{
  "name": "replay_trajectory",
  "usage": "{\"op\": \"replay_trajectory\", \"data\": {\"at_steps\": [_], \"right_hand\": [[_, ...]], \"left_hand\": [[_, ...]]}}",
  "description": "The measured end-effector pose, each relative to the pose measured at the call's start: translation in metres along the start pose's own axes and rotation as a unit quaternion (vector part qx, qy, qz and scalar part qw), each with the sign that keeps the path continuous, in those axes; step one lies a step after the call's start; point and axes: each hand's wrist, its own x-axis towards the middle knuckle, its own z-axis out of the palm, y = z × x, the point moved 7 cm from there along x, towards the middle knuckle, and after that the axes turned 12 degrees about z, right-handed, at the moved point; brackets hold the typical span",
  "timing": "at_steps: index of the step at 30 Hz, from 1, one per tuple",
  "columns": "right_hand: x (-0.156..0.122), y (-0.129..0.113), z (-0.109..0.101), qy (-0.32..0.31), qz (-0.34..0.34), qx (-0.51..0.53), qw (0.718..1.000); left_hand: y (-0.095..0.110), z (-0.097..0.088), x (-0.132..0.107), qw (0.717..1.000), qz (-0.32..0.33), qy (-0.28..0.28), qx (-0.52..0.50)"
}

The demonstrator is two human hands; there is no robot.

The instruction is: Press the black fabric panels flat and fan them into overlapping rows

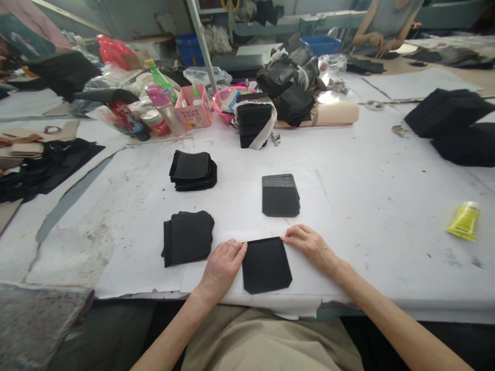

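A black, squarish piece of sheet material (266, 267) with clipped lower corners lies flat at the table's front edge. My left hand (224, 263) pinches its top left corner between thumb and fingers. At the top right corner, my right hand (311, 247) grips the same edge with its fingertips. Just beyond is a small fanned stack of black pieces (280, 202) with grey strips along their top edges. To the left lie two more piles, a nearer stack of black pieces (189, 238) and a farther stack of black pieces (191, 167).
A yellow tube (464, 220) lies at the right. Black stacked blocks (448, 113) sit at the far right. Along the back stand a tied black bundle (253, 123), a pink box (193, 111), a green bottle (160, 80) and a can (155, 122). Another person (386, 31) works beyond.
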Motion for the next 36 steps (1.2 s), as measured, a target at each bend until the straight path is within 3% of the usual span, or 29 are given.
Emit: {"op": "replay_trajectory", "data": {"at_steps": [6, 11, 16, 21, 25, 30, 36], "right_hand": [[0.005, 0.001, -0.008, 0.112, 0.078, 0.012, 0.991], [0.025, -0.026, 0.016, 0.069, 0.068, -0.076, 0.992], [0.039, -0.026, 0.022, 0.026, 0.105, -0.092, 0.990], [0.039, -0.025, 0.016, 0.014, 0.105, -0.067, 0.992], [0.034, -0.035, 0.007, 0.018, 0.097, -0.013, 0.995], [0.034, -0.060, -0.005, 0.009, 0.046, 0.034, 0.998], [0.040, -0.057, -0.011, 0.037, 0.004, 0.041, 0.998]], "left_hand": [[0.001, -0.003, 0.001, 1.000, 0.000, 0.003, 0.003], [0.002, -0.002, 0.002, 1.000, -0.005, -0.008, 0.004], [-0.001, -0.003, -0.003, 0.999, -0.023, 0.032, -0.003], [-0.007, -0.007, -0.011, 0.993, -0.070, 0.083, -0.047], [-0.008, -0.021, 0.003, 0.982, -0.130, 0.120, -0.062], [0.005, -0.020, 0.038, 0.984, -0.107, 0.077, -0.117], [0.002, -0.008, 0.029, 0.952, -0.147, 0.088, -0.253]]}}
